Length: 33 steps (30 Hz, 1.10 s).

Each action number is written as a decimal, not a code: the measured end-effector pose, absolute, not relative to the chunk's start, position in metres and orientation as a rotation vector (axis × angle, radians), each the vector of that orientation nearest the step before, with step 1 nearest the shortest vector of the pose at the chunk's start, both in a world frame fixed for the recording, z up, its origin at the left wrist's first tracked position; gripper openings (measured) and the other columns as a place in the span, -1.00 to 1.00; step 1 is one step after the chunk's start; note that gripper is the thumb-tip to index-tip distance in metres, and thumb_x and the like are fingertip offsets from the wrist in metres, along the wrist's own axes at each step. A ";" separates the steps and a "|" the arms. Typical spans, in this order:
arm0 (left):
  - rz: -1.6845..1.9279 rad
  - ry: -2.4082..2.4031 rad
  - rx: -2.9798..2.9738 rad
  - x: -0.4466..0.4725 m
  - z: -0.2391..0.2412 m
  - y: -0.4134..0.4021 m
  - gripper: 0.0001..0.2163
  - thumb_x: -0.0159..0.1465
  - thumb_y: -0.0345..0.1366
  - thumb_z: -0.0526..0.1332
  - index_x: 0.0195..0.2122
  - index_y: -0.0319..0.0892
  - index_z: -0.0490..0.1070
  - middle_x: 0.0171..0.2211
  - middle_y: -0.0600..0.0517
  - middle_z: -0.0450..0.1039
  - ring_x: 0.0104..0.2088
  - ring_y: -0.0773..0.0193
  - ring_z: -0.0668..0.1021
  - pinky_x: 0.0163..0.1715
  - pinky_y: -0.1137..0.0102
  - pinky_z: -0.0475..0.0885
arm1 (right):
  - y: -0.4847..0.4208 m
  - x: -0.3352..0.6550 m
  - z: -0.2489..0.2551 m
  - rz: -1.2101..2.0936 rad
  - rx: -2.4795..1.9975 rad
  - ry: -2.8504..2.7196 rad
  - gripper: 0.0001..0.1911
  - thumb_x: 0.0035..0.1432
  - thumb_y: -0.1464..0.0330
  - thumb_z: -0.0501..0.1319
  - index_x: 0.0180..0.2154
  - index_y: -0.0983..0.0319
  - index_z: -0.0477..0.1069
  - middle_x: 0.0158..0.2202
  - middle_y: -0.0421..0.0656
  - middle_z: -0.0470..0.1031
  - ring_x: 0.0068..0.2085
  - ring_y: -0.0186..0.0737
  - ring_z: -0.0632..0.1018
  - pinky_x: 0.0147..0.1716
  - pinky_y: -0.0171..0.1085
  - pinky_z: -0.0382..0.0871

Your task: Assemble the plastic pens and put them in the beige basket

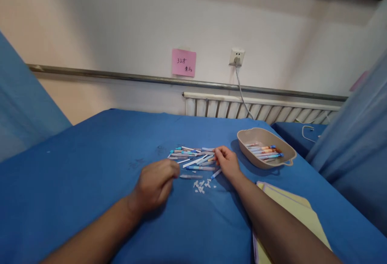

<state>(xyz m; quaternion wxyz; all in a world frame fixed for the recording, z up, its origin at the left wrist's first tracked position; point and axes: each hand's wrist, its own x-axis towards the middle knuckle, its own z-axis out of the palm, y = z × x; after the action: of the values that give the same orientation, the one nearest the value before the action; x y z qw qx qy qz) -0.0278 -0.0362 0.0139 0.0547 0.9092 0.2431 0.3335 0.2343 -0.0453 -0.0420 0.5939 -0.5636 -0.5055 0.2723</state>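
Blue cloth (90, 155), scattered pens (196, 168) near a beige basket (263, 136).
The left hand (157, 185) has its fingers curled closed; the right hand (227, 162) is at the pens, grip unclear.

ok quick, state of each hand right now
Left hand: curled closed; can't tell if holding anything.
Right hand: at the pens; grip can't be told.

Pen parts (200, 168) lay loosely heaped on blue cloth (90, 167).
Slim, mostly blue and white, overlapping at mixed angles; small white bits (200, 189) were scattered just beside.
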 end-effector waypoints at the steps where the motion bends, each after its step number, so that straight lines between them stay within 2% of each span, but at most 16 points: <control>1: 0.935 0.785 2.748 -0.027 0.014 -0.026 -0.81 0.26 -0.44 0.01 -0.36 -0.19 0.40 -0.37 0.00 0.45 -0.34 0.29 0.48 -0.29 0.38 0.39 | -0.045 0.233 -0.044 0.641 -1.312 -1.192 -0.72 0.12 0.15 0.10 -0.42 0.23 0.38 -0.61 -0.28 0.37 -0.62 -0.36 0.35 -0.59 -0.38 0.22; 3: 0.801 0.941 2.674 -0.023 0.013 -0.007 -0.81 0.19 -0.48 -0.01 -0.37 -0.19 0.39 -0.39 0.02 0.43 -0.35 0.27 0.47 -0.31 0.39 0.37 | -0.046 0.229 -0.048 0.663 -1.304 -1.227 -0.74 0.11 0.16 0.11 -0.43 0.22 0.37 -0.60 -0.29 0.37 -0.62 -0.36 0.34 -0.60 -0.39 0.21; 5: 0.731 1.002 2.613 -0.019 0.009 0.004 -0.82 0.20 -0.44 0.00 -0.33 -0.18 0.39 -0.36 0.03 0.44 -0.34 0.27 0.46 -0.30 0.39 0.35 | -0.047 0.226 -0.050 0.669 -1.294 -1.270 -0.75 0.12 0.18 0.11 -0.43 0.21 0.36 -0.60 -0.29 0.36 -0.61 -0.36 0.33 -0.60 -0.39 0.21; 10: 0.546 0.846 2.624 -0.007 -0.004 0.002 -0.82 0.26 -0.36 0.03 -0.22 -0.14 0.41 -0.25 0.00 0.45 -0.22 0.23 0.46 -0.18 0.39 0.31 | -0.051 0.217 -0.051 0.664 -1.311 -1.348 -0.78 0.13 0.21 0.10 -0.43 0.21 0.36 -0.59 -0.28 0.35 -0.57 -0.35 0.36 -0.56 -0.39 0.22; 15: 0.401 0.823 2.675 -0.002 -0.007 0.001 -0.87 0.26 -0.36 0.07 -0.30 -0.14 0.41 -0.29 0.02 0.42 -0.25 0.24 0.45 -0.21 0.41 0.30 | -0.054 0.212 -0.051 0.723 -1.321 -1.391 -0.78 0.14 0.22 0.09 -0.41 0.21 0.37 -0.59 -0.28 0.35 -0.59 -0.35 0.35 -0.57 -0.38 0.20; 21: 0.321 0.971 2.653 -0.003 -0.004 0.001 -0.92 0.22 -0.34 0.12 -0.35 -0.17 0.39 -0.32 0.00 0.43 -0.28 0.21 0.45 -0.28 0.41 0.30 | -0.055 0.211 -0.055 0.746 -1.329 -1.377 -0.77 0.15 0.20 0.09 -0.38 0.22 0.38 -0.59 -0.28 0.35 -0.59 -0.35 0.35 -0.57 -0.37 0.20; 25: 0.357 1.095 2.609 -0.005 -0.005 -0.002 -0.90 0.25 -0.31 0.06 -0.32 -0.15 0.35 -0.32 0.00 0.44 -0.30 0.20 0.46 -0.32 0.40 0.30 | -0.056 0.211 -0.055 0.763 -1.323 -1.382 -0.76 0.15 0.19 0.10 -0.38 0.22 0.37 -0.59 -0.29 0.34 -0.60 -0.35 0.35 -0.56 -0.37 0.20; 29: 0.458 1.208 2.571 -0.010 -0.006 0.003 -0.85 0.28 -0.30 0.00 -0.31 -0.15 0.34 -0.29 -0.01 0.45 -0.28 0.20 0.47 -0.30 0.40 0.31 | -0.056 0.210 -0.054 0.778 -1.322 -1.369 -0.74 0.14 0.17 0.09 -0.37 0.23 0.38 -0.59 -0.28 0.35 -0.60 -0.35 0.35 -0.57 -0.37 0.20; 33: 0.448 1.306 2.626 -0.012 -0.007 0.007 -0.86 0.27 -0.30 0.03 -0.33 -0.14 0.35 -0.31 -0.03 0.45 -0.26 0.17 0.47 -0.27 0.37 0.31 | -0.055 0.209 -0.054 0.772 -1.326 -1.373 -0.72 0.14 0.15 0.10 -0.38 0.23 0.37 -0.58 -0.28 0.36 -0.60 -0.35 0.36 -0.57 -0.37 0.21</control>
<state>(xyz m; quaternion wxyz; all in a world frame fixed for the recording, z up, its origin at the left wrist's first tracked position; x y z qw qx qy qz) -0.0125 0.0074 -0.0066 0.0873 0.8817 0.4385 0.1505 0.2094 -0.0549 -0.0540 0.5151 -0.5521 -0.5715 0.3213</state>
